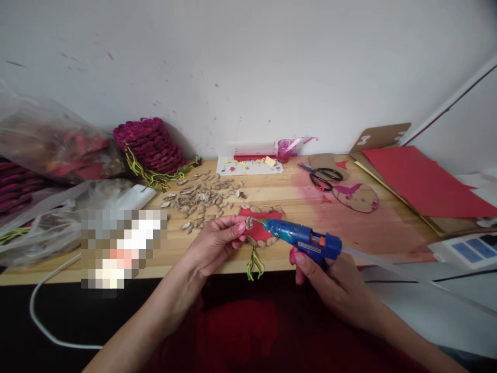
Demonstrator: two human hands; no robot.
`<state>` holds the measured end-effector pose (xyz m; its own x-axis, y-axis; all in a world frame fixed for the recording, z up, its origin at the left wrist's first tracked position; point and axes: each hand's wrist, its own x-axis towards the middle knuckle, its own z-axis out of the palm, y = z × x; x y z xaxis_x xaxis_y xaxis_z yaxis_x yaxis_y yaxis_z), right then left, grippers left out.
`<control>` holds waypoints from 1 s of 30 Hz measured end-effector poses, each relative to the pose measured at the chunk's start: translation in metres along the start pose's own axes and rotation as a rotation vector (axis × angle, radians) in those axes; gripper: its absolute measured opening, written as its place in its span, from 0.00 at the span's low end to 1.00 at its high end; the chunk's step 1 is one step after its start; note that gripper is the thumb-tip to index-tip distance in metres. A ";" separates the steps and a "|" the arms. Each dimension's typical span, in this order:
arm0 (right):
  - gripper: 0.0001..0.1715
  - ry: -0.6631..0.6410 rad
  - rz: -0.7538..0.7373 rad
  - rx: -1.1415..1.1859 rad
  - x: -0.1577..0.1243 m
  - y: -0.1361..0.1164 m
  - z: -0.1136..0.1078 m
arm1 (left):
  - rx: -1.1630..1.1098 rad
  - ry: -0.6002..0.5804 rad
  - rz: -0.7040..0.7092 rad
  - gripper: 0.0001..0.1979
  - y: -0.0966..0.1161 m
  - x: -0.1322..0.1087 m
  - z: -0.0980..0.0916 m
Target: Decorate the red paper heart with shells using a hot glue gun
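Note:
Between the thumb and fingers of my left hand (219,241) is a peanut shell (249,223), its hollow side showing. My right hand (324,280) grips a blue hot glue gun (298,237) by its handle, with the nozzle tip close to the shell; whether they touch I cannot tell. Below and behind my fingers lies a red piece (262,231) edged with peanut shells, partly hidden. A yellow-green yarn tassel (255,265) hangs from its near side over the table edge. To the left, many loose peanut shells (202,199) are scattered on the wood.
Black-handled scissors (324,176) and a purple-stained cardboard disc (355,198) lie right of centre. Red sheets (423,181) cover the far right. A pink cup (286,150) stands by the wall. A purple woven piece (149,145) and plastic bags (50,217) sit left, near a white cable (33,311).

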<state>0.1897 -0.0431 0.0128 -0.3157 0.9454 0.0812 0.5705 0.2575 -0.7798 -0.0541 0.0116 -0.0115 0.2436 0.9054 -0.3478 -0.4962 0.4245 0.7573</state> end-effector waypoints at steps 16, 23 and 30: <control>0.23 -0.003 -0.061 0.108 -0.003 0.001 -0.002 | -0.062 -0.034 0.004 0.15 -0.001 0.002 0.000; 0.24 -0.042 -0.058 0.092 -0.005 0.003 -0.003 | -0.063 -0.026 0.005 0.15 0.000 0.003 0.002; 0.24 -0.055 -0.040 0.077 -0.005 0.006 -0.002 | -0.061 -0.025 0.017 0.16 -0.001 0.004 0.003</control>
<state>0.1967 -0.0457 0.0088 -0.3796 0.9216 0.0810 0.4971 0.2770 -0.8223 -0.0498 0.0146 -0.0121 0.2553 0.9122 -0.3205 -0.5498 0.4097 0.7279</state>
